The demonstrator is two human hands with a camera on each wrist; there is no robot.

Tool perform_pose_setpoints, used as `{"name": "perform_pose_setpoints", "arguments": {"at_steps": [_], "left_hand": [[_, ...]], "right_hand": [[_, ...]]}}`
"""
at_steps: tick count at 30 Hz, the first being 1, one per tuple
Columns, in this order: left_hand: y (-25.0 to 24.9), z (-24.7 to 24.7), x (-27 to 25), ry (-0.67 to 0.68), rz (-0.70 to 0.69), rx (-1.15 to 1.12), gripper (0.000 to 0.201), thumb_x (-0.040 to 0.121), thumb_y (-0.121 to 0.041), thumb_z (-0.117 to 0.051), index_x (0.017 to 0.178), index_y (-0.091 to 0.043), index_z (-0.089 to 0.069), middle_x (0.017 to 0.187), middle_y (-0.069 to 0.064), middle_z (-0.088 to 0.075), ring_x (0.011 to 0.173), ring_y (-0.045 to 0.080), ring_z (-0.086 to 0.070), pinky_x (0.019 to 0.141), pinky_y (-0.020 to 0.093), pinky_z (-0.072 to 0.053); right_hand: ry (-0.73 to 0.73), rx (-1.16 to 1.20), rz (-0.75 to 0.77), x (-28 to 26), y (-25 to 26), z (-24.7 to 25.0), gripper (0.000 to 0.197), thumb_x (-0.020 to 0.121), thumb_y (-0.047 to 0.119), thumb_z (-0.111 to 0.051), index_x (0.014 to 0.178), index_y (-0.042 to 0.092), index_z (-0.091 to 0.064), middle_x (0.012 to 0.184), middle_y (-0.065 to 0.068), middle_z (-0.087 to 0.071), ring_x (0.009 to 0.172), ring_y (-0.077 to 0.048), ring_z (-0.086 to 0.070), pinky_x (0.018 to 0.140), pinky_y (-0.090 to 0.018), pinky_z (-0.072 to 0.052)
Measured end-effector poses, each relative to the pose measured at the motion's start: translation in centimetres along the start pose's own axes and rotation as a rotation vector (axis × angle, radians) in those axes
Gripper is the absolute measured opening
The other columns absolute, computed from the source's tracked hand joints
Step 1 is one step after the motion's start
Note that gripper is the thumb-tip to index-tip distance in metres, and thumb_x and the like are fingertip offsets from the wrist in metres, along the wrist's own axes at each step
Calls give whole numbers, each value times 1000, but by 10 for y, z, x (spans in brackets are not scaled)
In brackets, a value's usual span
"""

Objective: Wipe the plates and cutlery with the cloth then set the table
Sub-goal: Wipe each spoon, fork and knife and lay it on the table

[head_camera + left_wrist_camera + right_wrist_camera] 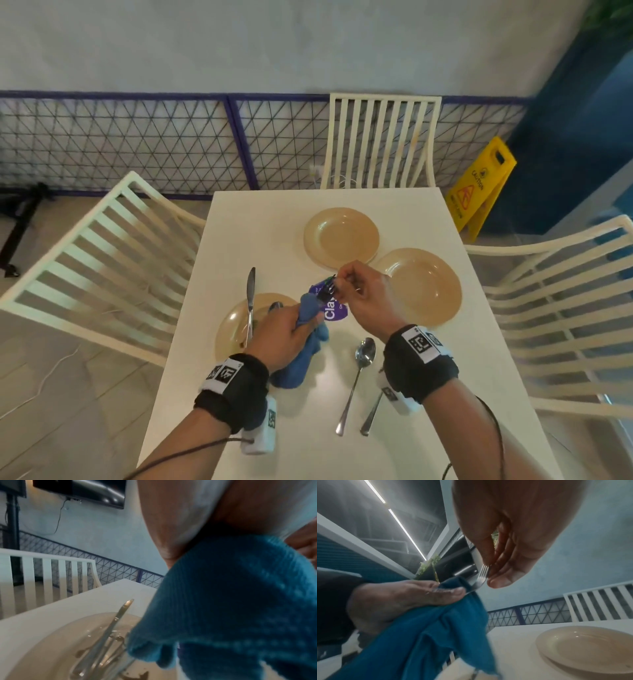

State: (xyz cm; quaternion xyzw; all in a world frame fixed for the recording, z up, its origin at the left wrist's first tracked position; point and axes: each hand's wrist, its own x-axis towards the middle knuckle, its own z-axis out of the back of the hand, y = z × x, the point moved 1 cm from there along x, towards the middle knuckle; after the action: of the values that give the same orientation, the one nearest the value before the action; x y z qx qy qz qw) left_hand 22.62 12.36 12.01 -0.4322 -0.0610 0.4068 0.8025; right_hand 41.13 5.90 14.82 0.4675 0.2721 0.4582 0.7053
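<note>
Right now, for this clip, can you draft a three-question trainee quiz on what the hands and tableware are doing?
1. True or false: the right hand pinches a fork by its tines.
2. What does the left hand grip? A) a spoon B) the blue cloth C) a plate
3. Fill in: the knife rests across the plate nearest the ____ hand, while two spoons lie on the white table.

Key:
1. True; the fork's handle runs into the cloth.
2. B
3. left; that near-left plate shows brown smears, and the two far plates hold nothing.
</note>
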Motion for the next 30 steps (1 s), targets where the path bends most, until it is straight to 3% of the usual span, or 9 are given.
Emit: {"name": "perform_pose_setpoints", "arguments": {"at_steps": [4,6,9,14,16,18,21,26,30], "left_hand": [[-27,-11,-17,-57,-27,-67,33,100,-40,-53,69,-30,-52,62,-18,-62,64,-8,-59,62,10,-40],[-20,-20,-28,45,-14,-66,27,99,-43,-52,77,-29,-57,66,-24,-64,69,-6,-61,70,15,-43],[-4,-20,-34,102,10,66,21,97,-46,-54,97,-27,-63,86,-14,-63,82,10,-61,79,23,-45],[-26,11,-30,-4,47,-6,33,99,-40,-55,73,-19,-55,66,-3,-60,65,11,-59,61,17,-42],[-38,24,-23,-75,8,8,33,99,-42,-53,80,-16,-60,71,-2,-63,70,7,-62,66,23,-45],[-50,29,-13,-95,-32,-12,38,97,-50,-51,99,-14,-65,88,4,-70,86,12,-66,79,32,-51],[-64,16,0,-52,-90,-158,35,95,-54,-54,116,-28,-63,102,-6,-73,97,8,-68,86,34,-54],[-68,-10,11,-195,-24,-415,14,95,-33,-64,103,-23,-71,92,-3,-77,90,10,-73,82,34,-58],[-65,-17,15,-351,118,-612,23,93,-38,-66,93,-16,-73,85,4,-76,86,21,-73,80,37,-58]], "right_hand": [[-94,41,-4,12,7,24,8,92,18,-64,87,24,-65,76,-4,-71,70,-22,-71,71,-49,-60],[-138,44,-22,19,9,42,7,95,9,-63,91,14,-66,78,-8,-71,69,-22,-70,70,-42,-61],[-149,38,-16,17,11,57,5,97,7,-61,96,7,-66,82,-11,-71,71,-21,-69,67,-28,-61],[-180,32,33,11,10,64,6,97,8,-61,97,7,-67,78,-5,-70,66,-6,-66,62,-12,-53],[-157,-5,88,11,14,63,5,96,9,-63,95,10,-68,76,1,-69,65,-1,-63,61,-8,-48],[-98,-9,137,10,18,59,4,94,10,-65,93,11,-69,75,5,-68,66,1,-64,62,-9,-49],[32,12,180,8,24,42,5,91,12,-69,90,14,-72,74,6,-70,67,-5,-67,66,-20,-55],[-11,118,95,-2,24,29,2,89,19,-72,90,20,-73,84,8,-72,76,-8,-68,72,-27,-58],[-86,136,-166,-43,-1,25,13,98,37,-59,98,25,-66,92,7,-70,83,-15,-68,74,-33,-57]]}}
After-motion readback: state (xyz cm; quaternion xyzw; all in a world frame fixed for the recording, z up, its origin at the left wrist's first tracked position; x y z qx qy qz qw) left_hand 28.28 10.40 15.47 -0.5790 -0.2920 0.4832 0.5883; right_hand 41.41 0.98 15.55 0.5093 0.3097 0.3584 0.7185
